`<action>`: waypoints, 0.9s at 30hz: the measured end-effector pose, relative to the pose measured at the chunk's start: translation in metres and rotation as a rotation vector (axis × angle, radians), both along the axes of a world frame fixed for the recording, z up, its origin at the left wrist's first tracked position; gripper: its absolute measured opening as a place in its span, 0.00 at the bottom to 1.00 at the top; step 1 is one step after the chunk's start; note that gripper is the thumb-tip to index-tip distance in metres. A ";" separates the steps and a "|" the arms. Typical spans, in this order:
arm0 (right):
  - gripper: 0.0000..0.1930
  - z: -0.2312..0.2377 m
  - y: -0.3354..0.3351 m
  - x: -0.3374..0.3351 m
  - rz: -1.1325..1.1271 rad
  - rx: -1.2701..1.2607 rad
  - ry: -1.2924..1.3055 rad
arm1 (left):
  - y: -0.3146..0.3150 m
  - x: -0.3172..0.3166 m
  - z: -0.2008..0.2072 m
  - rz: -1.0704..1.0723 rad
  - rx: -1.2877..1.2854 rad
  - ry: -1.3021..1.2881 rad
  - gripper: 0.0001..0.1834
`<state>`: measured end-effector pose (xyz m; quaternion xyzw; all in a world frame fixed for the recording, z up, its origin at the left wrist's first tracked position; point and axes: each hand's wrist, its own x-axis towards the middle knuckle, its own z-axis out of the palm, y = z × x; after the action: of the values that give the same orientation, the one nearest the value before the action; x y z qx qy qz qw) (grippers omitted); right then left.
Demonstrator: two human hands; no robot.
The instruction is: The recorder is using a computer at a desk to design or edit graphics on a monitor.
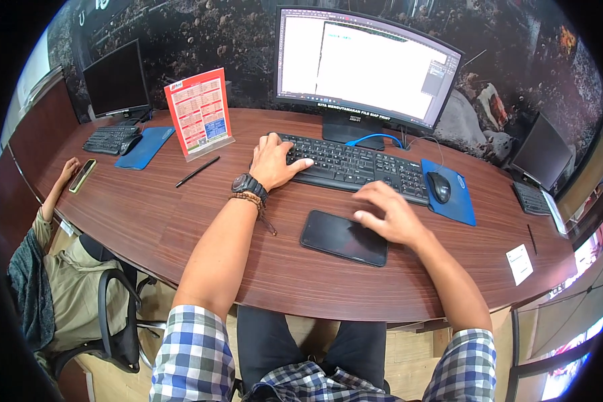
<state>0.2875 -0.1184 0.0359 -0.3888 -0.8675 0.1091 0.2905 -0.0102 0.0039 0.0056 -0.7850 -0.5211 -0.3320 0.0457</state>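
Note:
My left hand (275,163) rests on the left end of a black keyboard (358,165), its fingers over the keys and its thumb stretched out to the right. A black watch and beaded bracelets circle that wrist. Slightly smeared by motion, my right hand (394,218) hovers between the keyboard's front edge and a dark smartphone (342,236), fingers apart and holding nothing. The phone lies face up on the desk, its right end partly beneath this hand. Behind the keyboard stands a lit monitor (368,63) showing a mostly white page in a program window.
Right of the keyboard, a black mouse (439,187) sits on a blue mouse pad (467,208). A pen (197,172) and a red-and-white sign stand (201,114) are to the left. Another person (67,281) sits far left, one hand beside a phone (82,175). A white paper (519,264) lies at right.

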 end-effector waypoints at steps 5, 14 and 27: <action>0.31 0.011 -0.026 -0.017 0.126 -0.194 -0.068 | 0.000 0.000 0.004 0.014 -0.071 -0.043 0.42; 0.46 0.021 -0.045 -0.030 0.056 -0.221 -0.368 | -0.001 0.002 0.004 0.051 -0.114 -0.049 0.42; 0.45 0.016 -0.040 -0.033 0.180 -0.236 -0.257 | -0.022 0.023 0.014 0.068 -0.156 0.066 0.47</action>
<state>0.2541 -0.1588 0.0517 -0.3519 -0.9098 0.1851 0.1190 0.0126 -0.0183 0.0199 -0.7786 -0.5698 -0.2626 0.0126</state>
